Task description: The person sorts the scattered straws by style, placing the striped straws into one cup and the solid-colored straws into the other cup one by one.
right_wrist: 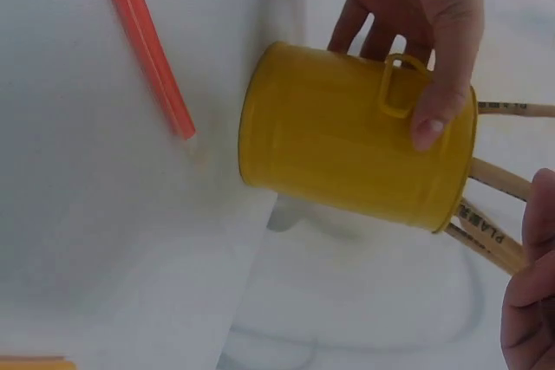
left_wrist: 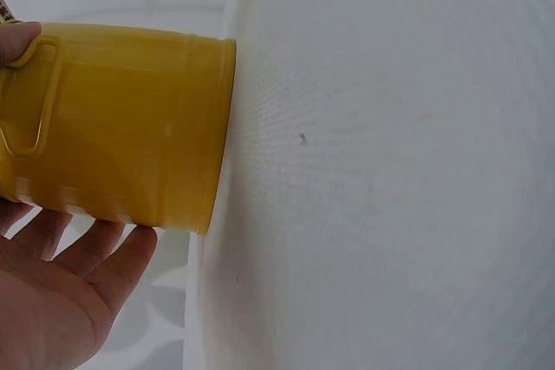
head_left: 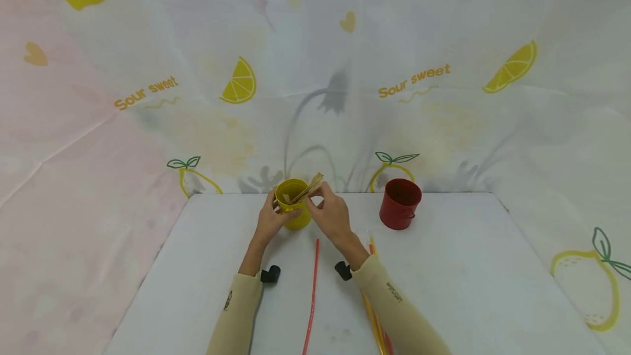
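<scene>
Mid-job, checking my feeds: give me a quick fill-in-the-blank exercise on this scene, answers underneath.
1. The bucket gripped by the left hand is ____ in color.
2. In the head view, the other bucket stands to the ____ of both hands.
3. The brown wrapped straws carry the Latin letters ____.
4. The lone straw lying between the forearms is ____ in color.

Missing words: yellow; right; PLA; red.

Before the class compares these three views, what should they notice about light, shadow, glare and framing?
Head view: dim, fairly even light across a wide field; left wrist view: turned sideways, soft shadow on the white tabletop beside the yellow pot; right wrist view: also sideways, a pale streak of glare along the red stick, the right hand cut off by the frame edge.
</scene>
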Available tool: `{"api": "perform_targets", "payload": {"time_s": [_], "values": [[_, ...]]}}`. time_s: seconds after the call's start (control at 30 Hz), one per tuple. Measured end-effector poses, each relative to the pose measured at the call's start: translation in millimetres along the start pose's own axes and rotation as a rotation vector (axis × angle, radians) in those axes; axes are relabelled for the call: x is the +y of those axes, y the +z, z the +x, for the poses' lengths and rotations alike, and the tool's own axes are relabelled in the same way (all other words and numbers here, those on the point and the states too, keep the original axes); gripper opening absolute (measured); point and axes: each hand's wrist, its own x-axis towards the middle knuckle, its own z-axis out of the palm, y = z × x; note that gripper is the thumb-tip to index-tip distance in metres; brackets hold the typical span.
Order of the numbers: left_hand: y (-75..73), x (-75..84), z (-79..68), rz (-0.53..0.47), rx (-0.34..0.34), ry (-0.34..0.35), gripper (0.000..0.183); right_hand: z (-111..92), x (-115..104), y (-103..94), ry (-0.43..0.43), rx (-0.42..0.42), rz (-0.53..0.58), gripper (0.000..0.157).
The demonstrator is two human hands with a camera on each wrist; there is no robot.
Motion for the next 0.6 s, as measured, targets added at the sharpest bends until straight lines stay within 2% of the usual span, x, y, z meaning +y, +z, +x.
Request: {"api": "perform_targets", "payload": {"time_s": [0.3,0.6], "values": [[-1.5,1.1,0.1,0.02,0.019,0.004,0.088,1.1,6.1,15.0,0.01,-0.059,-0.035,0.017],[0.3,0.6,0.4,0.015,0.0,0.002,0.089,-0.1,10.8,21.5,0.048,-0.092,-0.042,0.019]]}}
